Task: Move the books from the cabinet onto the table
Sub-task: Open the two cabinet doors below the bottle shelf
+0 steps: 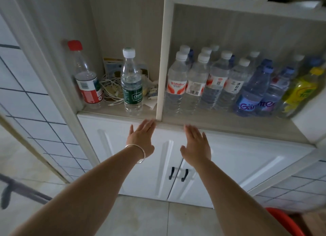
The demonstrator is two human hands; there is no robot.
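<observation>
A white cabinet point(247, 158) stands before me, its two lower doors shut, with black handles point(178, 174) where they meet. My left hand point(141, 138), a silver bangle on its wrist, reaches forward with straight fingers near the front edge of the open shelf. My right hand point(196, 144) is stretched out beside it, fingers straight, in front of the upper part of the right door. Both hands hold nothing. No books are in view.
The open shelf point(220, 121) holds many water bottles point(194, 82) on the right. On the left stand a green-label bottle point(131, 83), a red-cap bottle point(86, 76) and tangled white cables point(111, 91). A red object point(284, 220) sits on the tiled floor at lower right.
</observation>
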